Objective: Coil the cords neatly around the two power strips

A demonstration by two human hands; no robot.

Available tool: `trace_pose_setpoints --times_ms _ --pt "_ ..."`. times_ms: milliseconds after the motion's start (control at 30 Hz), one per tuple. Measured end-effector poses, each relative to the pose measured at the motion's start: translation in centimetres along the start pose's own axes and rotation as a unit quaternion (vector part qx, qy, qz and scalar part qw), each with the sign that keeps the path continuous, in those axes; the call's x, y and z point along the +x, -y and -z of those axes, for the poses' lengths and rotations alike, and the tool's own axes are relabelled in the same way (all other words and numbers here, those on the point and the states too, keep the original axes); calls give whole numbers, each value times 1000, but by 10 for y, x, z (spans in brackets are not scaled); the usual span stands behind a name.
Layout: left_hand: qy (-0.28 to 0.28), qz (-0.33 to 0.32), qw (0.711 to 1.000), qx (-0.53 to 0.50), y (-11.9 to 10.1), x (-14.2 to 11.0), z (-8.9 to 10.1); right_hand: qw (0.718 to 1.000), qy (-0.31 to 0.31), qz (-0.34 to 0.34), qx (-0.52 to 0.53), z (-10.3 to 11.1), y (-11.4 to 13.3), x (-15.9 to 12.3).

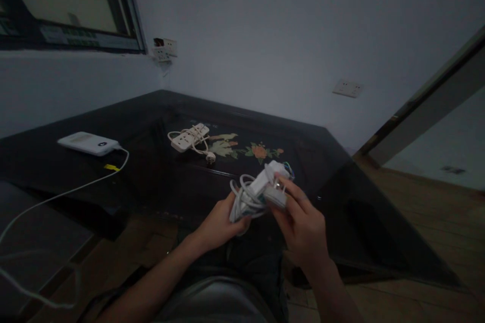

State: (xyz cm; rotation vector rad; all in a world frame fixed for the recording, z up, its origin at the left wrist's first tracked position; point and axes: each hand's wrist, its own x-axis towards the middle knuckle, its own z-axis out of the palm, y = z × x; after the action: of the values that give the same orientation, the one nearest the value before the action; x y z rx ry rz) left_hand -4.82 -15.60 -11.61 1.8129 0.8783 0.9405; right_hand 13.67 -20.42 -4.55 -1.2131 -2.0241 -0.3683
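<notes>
slanting between left hand [220, 224] and right hand [306, 229], the strip [261, 183] rises rightward. the left grips it by the cord [242, 202]; the right grasps the plug [275, 198].

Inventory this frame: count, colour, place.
Table: 1, black, centre
Corded unit: 1, white, above table
Plug-like block: 1, pale, by unit
Power strip: 1, white, on table
Device: 1, white, table's left
Cable: at least 1, white, from device
Tag: 1, yellow, beside cable
Walls: 2, pale, beyond table
Outlets: several, white, on walls
Window: 1, dark frame, upper left
Floor: 1, brown, right side
Left hand: 1, bare, holding unit
Right hand: 1, bare, holding block
</notes>
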Motion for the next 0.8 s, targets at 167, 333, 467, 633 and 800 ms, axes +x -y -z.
trace_pose_setpoints --times_ms 167,333,467,633,800 --pt "-58 23 992 -114 5 2 3 994 -25 -34 104 -2 -7 -5" --pt "-71 110 955 -268 4 0 2 972 -33 -145 180 -13 -10 -11" --pt "-53 160 898 -406 -1 -2 0 938 -53 -248 234 -17 -13 -13" --pt "18 149 875 -460 -1 -8 -1 920 -104 -234 296 -26 -23 4" --pt "79 133 859 -488 -1 -13 -8 857 -92 -277 424 -43 -25 15"
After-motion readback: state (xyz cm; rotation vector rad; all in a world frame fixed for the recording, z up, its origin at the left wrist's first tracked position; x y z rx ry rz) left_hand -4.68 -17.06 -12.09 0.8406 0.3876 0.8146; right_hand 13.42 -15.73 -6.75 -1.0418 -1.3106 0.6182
